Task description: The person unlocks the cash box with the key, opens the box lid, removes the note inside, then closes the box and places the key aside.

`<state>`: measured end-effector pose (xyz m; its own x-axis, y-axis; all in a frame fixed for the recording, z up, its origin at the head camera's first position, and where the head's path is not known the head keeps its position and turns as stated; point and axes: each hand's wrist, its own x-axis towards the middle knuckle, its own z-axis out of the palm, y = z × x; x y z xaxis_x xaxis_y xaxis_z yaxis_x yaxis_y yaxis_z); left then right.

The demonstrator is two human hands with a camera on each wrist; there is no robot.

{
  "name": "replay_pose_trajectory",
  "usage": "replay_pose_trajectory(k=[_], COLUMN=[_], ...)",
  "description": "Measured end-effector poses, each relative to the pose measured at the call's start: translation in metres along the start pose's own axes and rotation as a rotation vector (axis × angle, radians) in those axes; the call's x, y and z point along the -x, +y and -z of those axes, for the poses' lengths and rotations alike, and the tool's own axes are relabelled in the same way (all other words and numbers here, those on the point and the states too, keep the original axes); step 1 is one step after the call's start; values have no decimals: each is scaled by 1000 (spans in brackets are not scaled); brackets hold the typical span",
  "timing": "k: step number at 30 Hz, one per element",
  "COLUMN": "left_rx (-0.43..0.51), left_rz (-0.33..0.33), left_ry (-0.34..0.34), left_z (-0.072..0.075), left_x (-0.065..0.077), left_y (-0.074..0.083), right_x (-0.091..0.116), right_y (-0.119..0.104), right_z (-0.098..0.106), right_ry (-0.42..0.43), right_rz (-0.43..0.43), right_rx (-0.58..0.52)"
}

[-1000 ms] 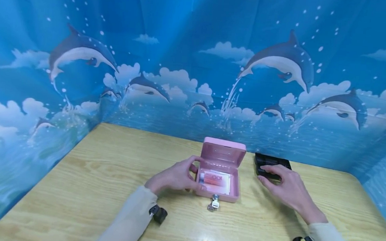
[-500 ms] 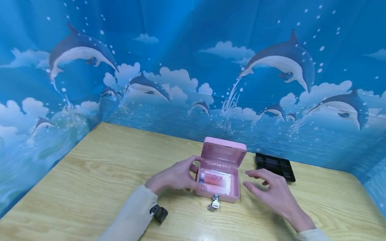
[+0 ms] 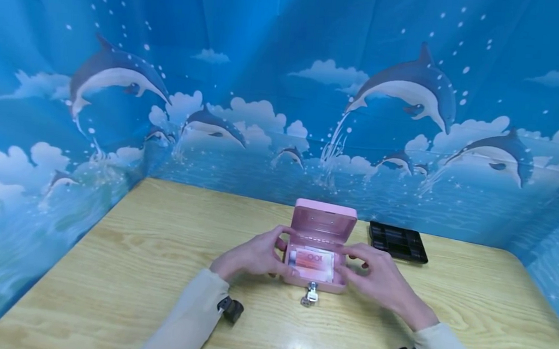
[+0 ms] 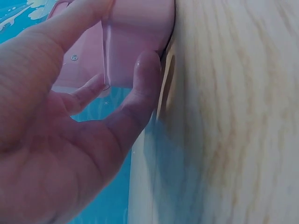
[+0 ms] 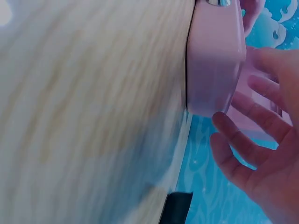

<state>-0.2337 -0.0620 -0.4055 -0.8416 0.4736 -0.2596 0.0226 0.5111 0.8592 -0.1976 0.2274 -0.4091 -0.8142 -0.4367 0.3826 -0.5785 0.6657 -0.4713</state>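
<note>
A pink metal cash box [image 3: 319, 285] stands on the table with its lid [image 3: 324, 222] up. Red and white printed notes marked 100 [image 3: 309, 263] lie inside it, and keys [image 3: 310, 295] hang from the front lock. My left hand [image 3: 256, 252] holds the box's left side, thumb over the rim and fingers against the outer wall, seen close in the left wrist view. At the right side is my right hand [image 3: 380, 275], thumb and index finger over the rim. In the right wrist view its other fingers [image 5: 233, 135] spread loosely beside the box's corner.
A black compartment tray [image 3: 398, 242] lies behind the right hand, near the table's back edge. The wooden table [image 3: 156, 241] meets a blue dolphin-print curtain [image 3: 247, 84] at the back and sides. Black camera mounts sit on both wrists.
My right hand has come away from the black tray and moved left to the cash box's right rim. The tray stays behind on the table. My left hand keeps its place on the box.
</note>
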Motion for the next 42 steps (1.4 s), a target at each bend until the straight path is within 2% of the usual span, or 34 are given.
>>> replay_pose_trajectory(k=[8,15,21,31,42], left_rx=[13,42,43,45,47], left_rz=[-4,-14,-16,-34,-38], left_ry=[-6,-21,-23,-30,-24], left_z=[0,1,1,1,1], left_x=[-1,-1,-2,-2,-2], left_y=[0,0,0,-1,-1], right_x=[-13,-23,-28,-25,-23], right_y=[-7,-9,-9,-8,-12], right_z=[-7,-12,-15,-16,-14], right_ry=[-90,-213,-258,-223,-159], right_rz=[-13,-74,-94,-96,-139], right_rx=[118,134,119,89,-20])
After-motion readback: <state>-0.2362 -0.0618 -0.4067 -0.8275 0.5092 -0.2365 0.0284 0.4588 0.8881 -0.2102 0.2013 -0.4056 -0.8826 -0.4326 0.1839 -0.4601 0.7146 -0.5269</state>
